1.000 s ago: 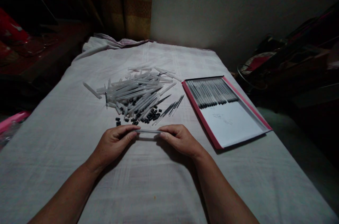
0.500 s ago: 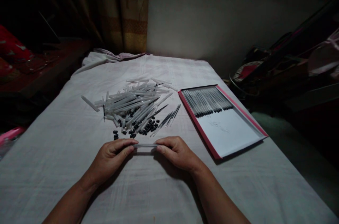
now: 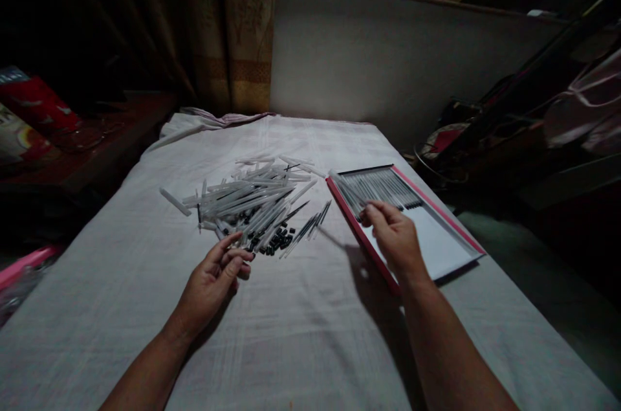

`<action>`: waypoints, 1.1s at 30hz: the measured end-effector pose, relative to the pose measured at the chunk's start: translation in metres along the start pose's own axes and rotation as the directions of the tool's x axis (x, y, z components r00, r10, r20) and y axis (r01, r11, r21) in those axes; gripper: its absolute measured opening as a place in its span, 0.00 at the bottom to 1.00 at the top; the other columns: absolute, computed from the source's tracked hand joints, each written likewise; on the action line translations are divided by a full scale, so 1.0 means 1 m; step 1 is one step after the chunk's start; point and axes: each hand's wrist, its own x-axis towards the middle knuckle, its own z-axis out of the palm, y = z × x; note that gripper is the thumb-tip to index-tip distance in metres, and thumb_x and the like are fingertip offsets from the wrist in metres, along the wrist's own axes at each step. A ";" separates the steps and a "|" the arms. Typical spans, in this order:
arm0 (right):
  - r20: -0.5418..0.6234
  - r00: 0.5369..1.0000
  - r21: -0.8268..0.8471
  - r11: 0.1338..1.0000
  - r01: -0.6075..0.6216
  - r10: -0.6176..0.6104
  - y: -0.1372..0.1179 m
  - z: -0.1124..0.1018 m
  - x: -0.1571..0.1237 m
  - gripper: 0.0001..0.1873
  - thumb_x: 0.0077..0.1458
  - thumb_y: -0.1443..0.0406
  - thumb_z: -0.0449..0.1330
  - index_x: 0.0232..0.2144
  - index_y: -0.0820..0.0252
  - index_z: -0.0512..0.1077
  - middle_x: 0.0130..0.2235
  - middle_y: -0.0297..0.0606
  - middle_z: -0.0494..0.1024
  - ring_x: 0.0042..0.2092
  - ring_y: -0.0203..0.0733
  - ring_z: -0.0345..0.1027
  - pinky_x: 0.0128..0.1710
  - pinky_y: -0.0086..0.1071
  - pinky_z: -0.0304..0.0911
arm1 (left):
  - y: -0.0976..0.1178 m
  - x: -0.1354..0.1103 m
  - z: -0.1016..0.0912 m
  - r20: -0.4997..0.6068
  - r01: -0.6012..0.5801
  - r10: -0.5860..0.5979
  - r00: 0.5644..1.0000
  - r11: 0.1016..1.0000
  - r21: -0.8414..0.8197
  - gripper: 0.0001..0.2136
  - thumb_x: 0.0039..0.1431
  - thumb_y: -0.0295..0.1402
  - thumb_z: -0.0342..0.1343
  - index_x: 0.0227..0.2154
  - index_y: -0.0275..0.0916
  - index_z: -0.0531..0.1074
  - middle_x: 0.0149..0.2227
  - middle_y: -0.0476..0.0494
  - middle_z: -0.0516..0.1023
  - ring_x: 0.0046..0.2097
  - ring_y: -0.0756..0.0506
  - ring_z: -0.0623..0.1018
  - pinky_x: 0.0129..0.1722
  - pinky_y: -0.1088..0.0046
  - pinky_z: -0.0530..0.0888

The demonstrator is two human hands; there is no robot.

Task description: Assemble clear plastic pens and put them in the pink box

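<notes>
Over the left side of the red-edged box (image 3: pixel 381 265), the person's right hand (image 3: pixel 398 239) is pinching what looks like a slim clear pen (image 3: pixel 349 189), far end poking out toward the box's upper left corner. Neat row of pens (image 3: pixel 388 188) inside that box, btw. Left hand (image 3: pixel 213 278) is at the near edge of the messy pile of tubes (image 3: pixel 242 204), close to some black caps (image 3: pixel 279 241), fingers loosely curled; can't tell if it's gripping anything. White cloth (image 3: pixel 291 333) underneath.
</notes>
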 end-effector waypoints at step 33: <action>0.133 0.986 -0.735 0.678 0.032 0.097 0.038 -0.007 0.084 0.17 0.58 0.64 0.57 0.46 0.51 0.81 0.48 0.37 0.83 0.51 0.48 0.75 0.46 0.33 0.68 | -0.013 0.001 -0.001 0.037 -0.019 0.018 0.999 1.000 0.022 0.23 0.53 0.50 0.63 0.47 0.39 0.76 0.33 0.44 0.80 0.33 0.46 0.80 0.35 0.71 0.76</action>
